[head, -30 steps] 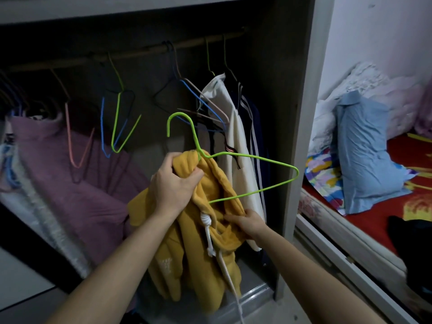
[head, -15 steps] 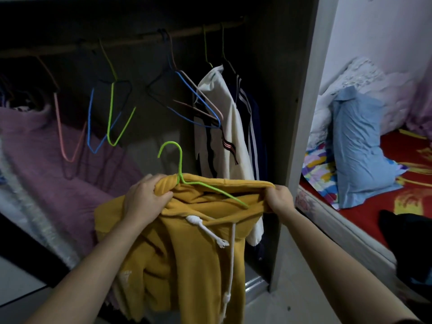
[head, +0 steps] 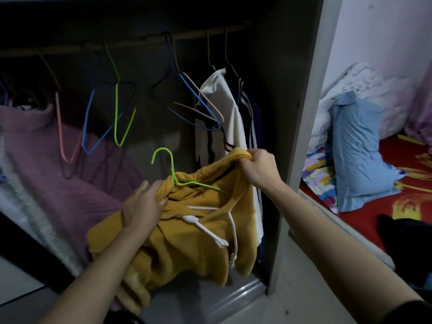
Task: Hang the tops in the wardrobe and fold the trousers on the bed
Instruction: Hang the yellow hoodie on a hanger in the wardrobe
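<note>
A yellow hoodie [head: 187, 242] with white drawstrings hangs between my hands in front of the open wardrobe. A green wire hanger [head: 173, 174] sits inside its neck opening, hook sticking up. My left hand [head: 142, 204] grips the hoodie's left shoulder near the hanger's neck. My right hand [head: 257, 169] grips the right shoulder, lifted higher. The wardrobe rail [head: 131, 44] runs across the top with several empty wire hangers [head: 119, 113], a white top [head: 226, 108] and a dark striped top [head: 250, 127] hung on it.
A purple garment [head: 58, 160] fills the wardrobe's left side. The wardrobe's side panel [head: 304, 113] stands right of my right hand. Beyond it is the bed with a red sheet [head: 397, 204], a blue pillow [head: 357, 148] and dark clothing [head: 406, 239].
The hoodie has been pulled over the green hanger. My right hand moved from the hoodie's front to its right shoulder and rose; the hanger's arm is now inside the fabric.
</note>
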Action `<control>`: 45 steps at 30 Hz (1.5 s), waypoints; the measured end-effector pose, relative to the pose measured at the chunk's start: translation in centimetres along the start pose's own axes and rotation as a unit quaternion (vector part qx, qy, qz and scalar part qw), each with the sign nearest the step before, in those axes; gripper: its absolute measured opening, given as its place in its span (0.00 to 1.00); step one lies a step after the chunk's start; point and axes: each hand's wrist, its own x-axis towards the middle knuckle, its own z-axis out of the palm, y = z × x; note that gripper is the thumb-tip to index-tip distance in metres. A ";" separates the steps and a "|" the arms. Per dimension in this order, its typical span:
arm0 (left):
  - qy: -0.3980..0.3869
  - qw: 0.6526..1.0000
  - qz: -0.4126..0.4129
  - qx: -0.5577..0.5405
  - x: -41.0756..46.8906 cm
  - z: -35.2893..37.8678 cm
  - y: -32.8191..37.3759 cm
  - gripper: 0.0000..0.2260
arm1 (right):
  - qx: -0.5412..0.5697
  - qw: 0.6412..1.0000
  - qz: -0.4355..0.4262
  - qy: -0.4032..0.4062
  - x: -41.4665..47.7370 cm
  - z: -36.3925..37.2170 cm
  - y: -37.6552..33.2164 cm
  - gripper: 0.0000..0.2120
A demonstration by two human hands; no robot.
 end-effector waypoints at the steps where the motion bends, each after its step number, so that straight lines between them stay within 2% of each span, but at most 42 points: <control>1: 0.015 1.000 -0.004 0.010 0.1 -0.2 -0.3 0.19 | -0.033 0.999 -0.007 -0.019 0.2 -0.5 -0.2 0.11; 4: 0.060 0.997 -0.027 0.042 0.6 -0.8 -0.6 0.21 | -0.094 0.994 0.008 -0.053 0.3 -1.3 0.1 0.11; 7: 0.080 0.996 -0.001 0.025 0.5 -0.8 0.7 0.24 | -0.054 0.998 0.009 -0.026 -0.2 -0.9 -0.1 0.12; 11: 0.061 0.991 0.121 0.005 -1.7 0.5 2.5 0.29 | -0.009 1.000 0.021 0.009 -0.1 -0.7 -0.8 0.14; 14: 0.031 0.962 0.263 0.064 -4.3 2.5 2.9 0.34 | 0.023 1.000 0.015 0.010 -0.4 -0.7 -1.2 0.14; 15: 0.000 0.965 0.256 0.063 -4.8 2.9 3.1 0.33 | 0.016 1.000 -0.003 0.001 -0.6 -0.6 -1.5 0.13; 16: -0.027 0.976 0.213 0.034 -4.9 3.4 3.3 0.30 | 0.005 1.000 -0.022 -0.009 -0.8 -0.6 -1.8 0.13; 18: -0.053 0.996 0.054 -0.052 -4.2 3.5 3.4 0.22 | -0.026 0.998 -0.036 -0.037 -1.0 -0.4 -2.0 0.11; 20: -0.058 0.982 -0.105 -0.148 -3.0 3.3 3.0 0.17 | -0.046 0.996 0.000 -0.074 -1.0 -0.4 -1.6 0.05; 21: -0.055 0.972 -0.141 -0.180 -2.5 3.2 2.7 0.16 | -0.044 0.994 0.034 -0.098 -1.1 -0.5 -1.4 0.07; 22: -0.050 0.964 -0.155 -0.210 -2.3 3.1 2.6 0.14 | -0.033 0.990 0.064 -0.118 -1.2 -0.5 -1.1 0.15; 24: -0.044 0.925 -0.190 -0.325 -2.0 2.8 3.0 0.08 | -0.029 0.984 0.080 -0.159 -1.6 -0.4 -1.0 0.21; 26: -0.034 0.840 -0.266 -0.472 -1.7 2.4 4.0 0.02 | -0.093 0.969 0.055 -0.222 -2.2 0.0 -1.2 0.16; 27: -0.021 0.811 -0.293 -0.506 -1.3 2.4 4.4 0.05 | -0.162 0.954 0.034 -0.250 -2.5 0.3 -1.2 0.14; 29: -0.024 0.790 -0.304 -0.532 -0.8 2.2 4.7 0.05 | -0.299 0.926 -0.020 -0.230 -2.8 0.9 -1.2 0.18; 30: -0.029 0.790 -0.296 -0.536 -0.8 2.1 4.8 0.03 | -0.293 0.937 -0.032 -0.186 -2.6 1.1 -1.3 0.21; 31: -0.030 0.800 -0.279 -0.531 -0.8 1.9 4.8 0.03 | -0.231 0.962 -0.016 -0.146 -2.4 1.0 -1.5 0.24; 32: -0.028 0.815 -0.259 -0.518 -0.9 1.9 4.8 0.06 | -0.113 0.987 0.025 -0.112 -1.9 0.8 -1.9 0.24; 33: -0.018 0.829 -0.241 -0.504 -0.9 1.8 4.8 0.08 | 0.020 0.992 0.081 -0.096 -1.5 0.6 -2.5 0.23; 34: 0.000 0.842 -0.229 -0.489 -0.7 1.6 4.9 0.09 | 0.102 0.984 0.113 -0.097 -1.2 0.4 -2.9 0.22; 35: 0.023 0.850 -0.224 -0.477 -0.5 1.3 5.1 0.10 | 0.097 0.982 0.113 -0.117 -1.0 0.3 -3.3 0.21; 37: 0.060 0.861 -0.217 -0.456 0.0 0.7 5.5 0.11 | -0.099 0.981 0.042 -0.160 -1.1 0.6 -2.7 0.27; 38: 0.076 0.865 -0.210 -0.450 0.2 0.5 5.7 0.10 | -0.194 0.973 -0.012 -0.127 -1.4 0.7 -2.1 0.33; 39: 0.090 0.868 -0.205 -0.444 0.4 0.3 5.9 0.10 | -0.253 0.961 -0.086 -0.073 -1.7 0.6 -1.8 0.35; 40: 0.100 0.868 -0.203 -0.443 0.6 0.0 6.1 0.09 | -0.276 0.944 -0.179 -0.031 -1.9 0.4 -1.7 0.32; 41: 0.109 0.866 -0.202 -0.444 0.8 -0.3 6.2 0.09 | -0.273 0.927 -0.255 -0.045 -2.0 0.1 -1.9 0.27; 42: 0.114 0.865 -0.204 -0.445 1.1 -0.6 6.3 0.10 | -0.259 0.916 -0.289 -0.107 -2.0 0.0 -2.2 0.22; 44: 0.110 0.866 -0.213 -0.438 1.6 -1.2 6.2 0.11 | -0.266 0.884 -0.288 -0.256 -2.4 0.2 -2.8 0.17; 45: 0.103 0.868 -0.214 -0.436 1.9 -1.4 6.0 0.12 | -0.293 0.866 -0.290 -0.285 -2.5 0.4 -3.0 0.15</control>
